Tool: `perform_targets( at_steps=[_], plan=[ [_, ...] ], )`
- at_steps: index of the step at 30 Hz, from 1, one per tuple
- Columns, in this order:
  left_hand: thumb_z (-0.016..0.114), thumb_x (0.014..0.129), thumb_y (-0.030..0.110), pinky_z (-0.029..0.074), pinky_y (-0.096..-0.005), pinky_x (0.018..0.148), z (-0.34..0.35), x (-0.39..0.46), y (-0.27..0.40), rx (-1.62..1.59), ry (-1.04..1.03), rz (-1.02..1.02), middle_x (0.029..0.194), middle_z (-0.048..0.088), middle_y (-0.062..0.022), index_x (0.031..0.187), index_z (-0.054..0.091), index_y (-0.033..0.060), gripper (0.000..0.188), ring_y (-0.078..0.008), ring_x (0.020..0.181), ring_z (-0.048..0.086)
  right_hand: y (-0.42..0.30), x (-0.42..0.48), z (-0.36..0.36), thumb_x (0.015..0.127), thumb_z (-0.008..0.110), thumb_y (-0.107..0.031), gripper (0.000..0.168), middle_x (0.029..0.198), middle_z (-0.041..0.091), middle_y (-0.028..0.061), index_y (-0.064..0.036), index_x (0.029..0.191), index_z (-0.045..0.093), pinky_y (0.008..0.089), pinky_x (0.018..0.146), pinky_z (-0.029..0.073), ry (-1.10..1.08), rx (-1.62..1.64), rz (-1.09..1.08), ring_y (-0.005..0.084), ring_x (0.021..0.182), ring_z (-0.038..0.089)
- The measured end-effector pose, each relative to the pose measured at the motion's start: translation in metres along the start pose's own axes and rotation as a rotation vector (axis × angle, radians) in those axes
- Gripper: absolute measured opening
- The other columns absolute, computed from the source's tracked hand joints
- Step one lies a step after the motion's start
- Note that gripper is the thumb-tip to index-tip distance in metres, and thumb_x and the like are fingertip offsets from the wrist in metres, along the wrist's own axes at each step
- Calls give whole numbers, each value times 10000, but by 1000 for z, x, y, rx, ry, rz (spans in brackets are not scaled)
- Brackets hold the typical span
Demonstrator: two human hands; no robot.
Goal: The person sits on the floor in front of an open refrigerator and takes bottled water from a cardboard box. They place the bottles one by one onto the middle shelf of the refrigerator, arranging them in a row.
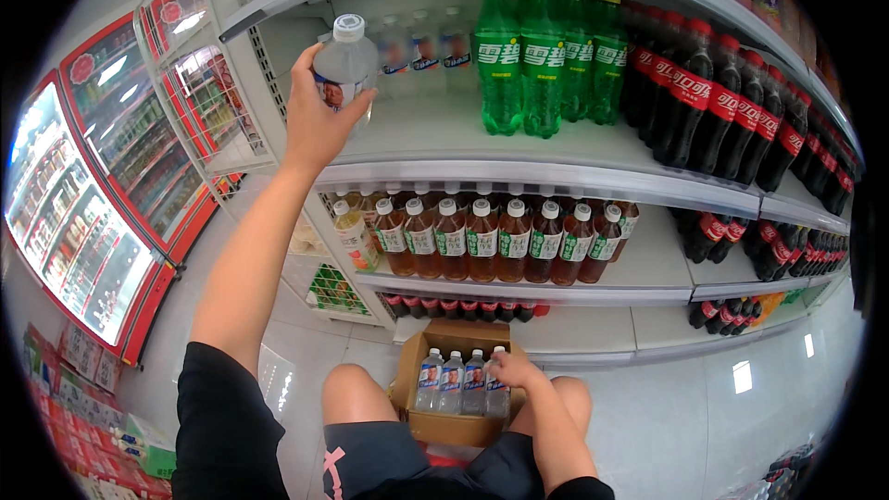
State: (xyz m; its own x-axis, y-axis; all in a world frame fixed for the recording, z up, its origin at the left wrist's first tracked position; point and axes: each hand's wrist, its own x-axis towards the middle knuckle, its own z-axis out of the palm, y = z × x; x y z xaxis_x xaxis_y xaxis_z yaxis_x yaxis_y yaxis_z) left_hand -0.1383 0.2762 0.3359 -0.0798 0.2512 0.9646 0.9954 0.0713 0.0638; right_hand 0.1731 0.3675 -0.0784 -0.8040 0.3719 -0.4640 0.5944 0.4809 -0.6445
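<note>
My left hand [323,101] grips a clear plastic bottle [352,59] with a white cap and a blue label bearing a picture. It holds the bottle upright at the left end of the upper shelf [417,128], in front of several similar bottles [425,48]. Between my knees is an open cardboard box [455,428] with clear white-capped bottles [451,380] standing in a row. At the row's right end, my right hand [512,369] has its fingers around the upper part of a bottle [497,399]; the fingers partly hide its neck.
Green Sprite bottles [501,69] and red-labelled Coca-Cola bottles [687,94] share the upper shelf. Brown tea bottles [480,243] line the shelf below. A wire mesh panel [208,97] borders the rack's left side. Red-framed glass-door coolers [128,118] and stacked cartons [76,396] stand farther left.
</note>
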Motion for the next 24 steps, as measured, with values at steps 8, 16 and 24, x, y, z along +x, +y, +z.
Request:
perform_targets(
  at_steps=[8,16,24],
  plan=[
    [834,725,375,512,-405,880,67,17,-30,-24,-175,-506,1175,604,-240,1342,344,-102,921,-348,1046,637,15,14,11,911,540,-515,620,1228,628,246,-52,1323,549,458,984,459,-26,54,-27,401,1158,590],
    [844,696,471,510,-458,901,98,20,-71,328,-227,-525,1268,515,-229,1386,338,-64,1010,-389,1103,568,10,7,8,906,556,-503,624,1164,657,239,-44,1326,530,461,934,484,45,-26,-67,402,1098,618],
    [803,728,377,493,-477,973,78,-5,-68,745,-540,332,1458,373,-98,1282,582,164,633,-386,1262,431,-6,-3,4,898,565,-501,622,1108,678,220,-63,1337,523,453,913,496,-12,-7,-110,398,1063,633]
  ],
)
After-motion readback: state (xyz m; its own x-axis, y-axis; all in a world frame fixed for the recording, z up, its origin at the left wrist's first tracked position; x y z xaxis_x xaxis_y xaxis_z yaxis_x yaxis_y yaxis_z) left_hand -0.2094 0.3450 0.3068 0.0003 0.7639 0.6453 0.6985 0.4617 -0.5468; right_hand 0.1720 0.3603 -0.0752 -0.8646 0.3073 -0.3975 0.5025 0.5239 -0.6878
